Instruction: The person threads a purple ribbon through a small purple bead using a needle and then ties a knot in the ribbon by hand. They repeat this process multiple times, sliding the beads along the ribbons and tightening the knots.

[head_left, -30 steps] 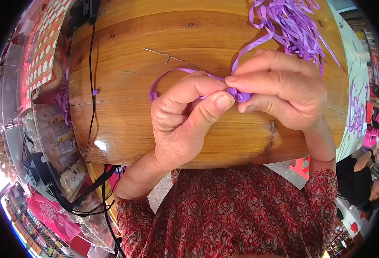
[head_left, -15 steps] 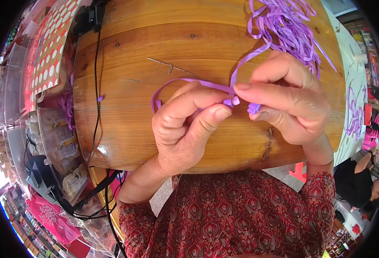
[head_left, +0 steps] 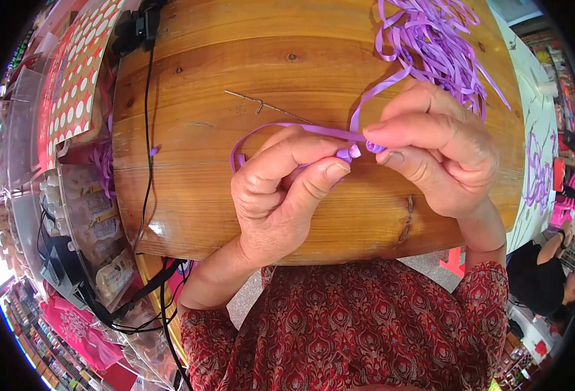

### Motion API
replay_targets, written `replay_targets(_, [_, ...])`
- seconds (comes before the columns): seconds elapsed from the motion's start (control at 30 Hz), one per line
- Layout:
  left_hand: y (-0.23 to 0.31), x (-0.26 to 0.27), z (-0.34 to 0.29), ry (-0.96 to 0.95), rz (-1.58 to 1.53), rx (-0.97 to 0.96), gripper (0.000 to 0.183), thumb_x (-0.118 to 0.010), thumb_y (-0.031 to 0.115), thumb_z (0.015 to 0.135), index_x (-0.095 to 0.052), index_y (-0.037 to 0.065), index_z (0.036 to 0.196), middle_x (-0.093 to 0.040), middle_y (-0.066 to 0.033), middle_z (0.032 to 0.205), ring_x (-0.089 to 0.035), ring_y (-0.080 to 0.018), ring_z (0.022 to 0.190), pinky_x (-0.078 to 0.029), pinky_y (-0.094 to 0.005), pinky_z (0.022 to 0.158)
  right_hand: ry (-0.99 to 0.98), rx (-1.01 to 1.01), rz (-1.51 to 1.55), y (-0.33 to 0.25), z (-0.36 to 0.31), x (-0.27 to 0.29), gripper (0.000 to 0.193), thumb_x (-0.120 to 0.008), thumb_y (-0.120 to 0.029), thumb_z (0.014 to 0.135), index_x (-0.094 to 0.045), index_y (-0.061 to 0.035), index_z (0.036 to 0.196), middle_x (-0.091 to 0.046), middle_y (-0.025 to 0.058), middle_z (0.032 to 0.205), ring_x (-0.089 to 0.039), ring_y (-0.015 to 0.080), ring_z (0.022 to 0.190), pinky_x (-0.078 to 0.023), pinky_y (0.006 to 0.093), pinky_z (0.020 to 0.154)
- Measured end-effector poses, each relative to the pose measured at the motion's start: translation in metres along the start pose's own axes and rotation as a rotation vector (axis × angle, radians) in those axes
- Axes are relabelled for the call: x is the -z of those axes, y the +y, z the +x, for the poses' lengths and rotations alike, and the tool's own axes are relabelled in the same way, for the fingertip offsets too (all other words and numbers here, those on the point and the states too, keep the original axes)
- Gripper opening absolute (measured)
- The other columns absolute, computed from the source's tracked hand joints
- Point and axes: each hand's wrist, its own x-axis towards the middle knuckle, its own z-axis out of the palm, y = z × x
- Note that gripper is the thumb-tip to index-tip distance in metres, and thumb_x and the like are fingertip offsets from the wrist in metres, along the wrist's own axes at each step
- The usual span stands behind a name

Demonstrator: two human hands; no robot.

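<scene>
Between thumb and forefinger, my left hand [head_left: 281, 189] pinches a small folded knot of purple ribbon [head_left: 348, 154]. A loop of the same ribbon [head_left: 261, 130] curves out behind that hand. My right hand [head_left: 441, 153] pinches a small rolled purple piece [head_left: 374, 147], its end close beside the knot; I cannot tell whether the two touch. A strand runs from there up to a heap of purple ribbons [head_left: 431, 42] at the far right. Beyond my hands a thin metal wire tool [head_left: 259, 102] lies on the wooden table [head_left: 222, 65].
A black cable [head_left: 147, 117] crosses the table's left side, beside a tiny purple bit [head_left: 154, 151]. Clear bins with packages [head_left: 98, 221] and a dotted red-and-white box [head_left: 79, 85] stand at the left. More ribbon [head_left: 538, 166] lies on a white surface at right, where another person [head_left: 542, 277] is.
My right hand has shifted the rolled piece up and left, nearer the knot. Its end now faces me more. My left hand has barely moved.
</scene>
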Motion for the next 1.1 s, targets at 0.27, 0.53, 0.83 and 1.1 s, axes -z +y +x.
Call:
replay_targets(0.27, [0.001,0.003,-0.002,-0.011,0.011,0.053,0.011,-0.064,-0.002,0.082,-0.064,0.000,0.093,-0.058,-0.0019,0.079,-0.044,-0.0057,0.065,-0.035,-0.0191,0.057,0.104,-0.107,0.137,0.000,-0.004,-0.006,0.023,-0.072,0.004,0.070,-0.064,0.0025,0.090,-0.061,0.0139,0.085,-0.056,0.0156,0.068,-0.043,0.0247,0.059])
replay_targets(0.53, [0.006,0.002,-0.003,0.017,0.036,0.073,0.014,-0.064,-0.002,0.082,-0.065,0.001,0.096,-0.056,-0.0010,0.078,-0.043,-0.0051,0.063,-0.033,-0.0189,0.056,-0.064,0.004,0.048,0.006,-0.002,-0.001,0.023,-0.068,0.008,0.074,-0.061,0.0016,0.095,-0.061,0.0132,0.087,-0.057,0.0165,0.072,-0.044,0.0246,0.062])
replay_targets(0.83, [0.013,-0.006,-0.004,0.129,-0.131,0.270,0.014,-0.056,0.005,0.090,-0.061,-0.001,0.102,-0.059,-0.0016,0.082,-0.050,-0.0051,0.071,-0.042,-0.0200,0.064,0.068,-0.490,0.683,0.010,-0.010,-0.014,0.014,-0.061,0.002,0.083,-0.057,-0.0002,0.096,-0.060,0.0080,0.090,-0.056,0.0116,0.077,-0.045,0.0225,0.064])
replay_targets(1.1, [0.010,-0.030,0.004,0.120,0.006,0.081,0.019,-0.056,0.004,0.089,-0.057,0.000,0.108,-0.060,-0.0011,0.084,-0.048,-0.0036,0.065,-0.039,-0.0158,0.055,0.110,-0.522,0.956,0.017,-0.014,-0.013,0.017,-0.062,0.000,0.084,-0.051,-0.0038,0.096,-0.060,0.0066,0.090,-0.055,0.0102,0.077,-0.045,0.0224,0.064])
